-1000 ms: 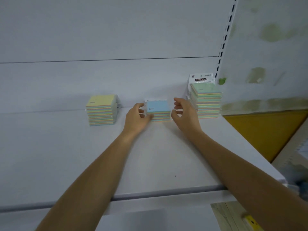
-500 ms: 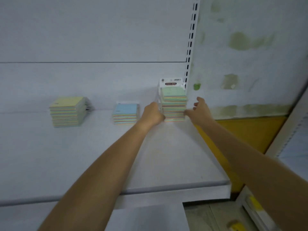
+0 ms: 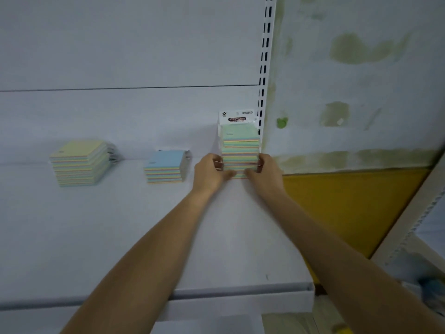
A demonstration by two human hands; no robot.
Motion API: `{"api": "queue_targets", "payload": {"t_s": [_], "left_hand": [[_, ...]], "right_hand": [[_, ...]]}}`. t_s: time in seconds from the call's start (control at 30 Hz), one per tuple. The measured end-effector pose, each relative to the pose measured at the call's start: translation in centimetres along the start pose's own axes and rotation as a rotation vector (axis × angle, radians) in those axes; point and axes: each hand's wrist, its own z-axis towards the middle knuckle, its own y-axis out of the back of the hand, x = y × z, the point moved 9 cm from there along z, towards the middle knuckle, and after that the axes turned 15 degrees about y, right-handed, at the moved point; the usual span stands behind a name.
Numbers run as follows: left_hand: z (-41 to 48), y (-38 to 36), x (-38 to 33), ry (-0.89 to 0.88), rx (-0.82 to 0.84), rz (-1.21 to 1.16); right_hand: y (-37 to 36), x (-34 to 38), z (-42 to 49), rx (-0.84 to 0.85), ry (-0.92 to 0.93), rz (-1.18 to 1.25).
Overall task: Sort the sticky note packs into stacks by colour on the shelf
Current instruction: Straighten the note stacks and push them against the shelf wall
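Note:
Three stacks of sticky note packs stand along the back of a white shelf. The yellow-topped stack is at the left and the shorter blue-topped stack is in the middle. The tall green-topped stack stands at the right, against the slotted upright, with a white "STICKY NOTE" header card behind it. My left hand grips the lower left side of the green stack. My right hand grips its lower right side. Both thumbs press on the bottom packs at the front.
A white slotted upright rises at the shelf's right end. Beyond it is a stained pale wall above a yellow panel. The shelf's front lip ends at the right corner, with floor clutter below.
Both hands left the blue stack and moved right to the green stack. They now close on its lower sides. My view has swung right.

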Motion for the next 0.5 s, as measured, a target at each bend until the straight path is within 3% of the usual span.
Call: {"api": "queue_targets", "payload": {"t_s": [0.5], "left_hand": [[0.3,0.7,0.0,-0.049,0.011,-0.178]], "right_hand": [[0.8,-0.9,-0.4,-0.143,-0.074,0.266]]}}
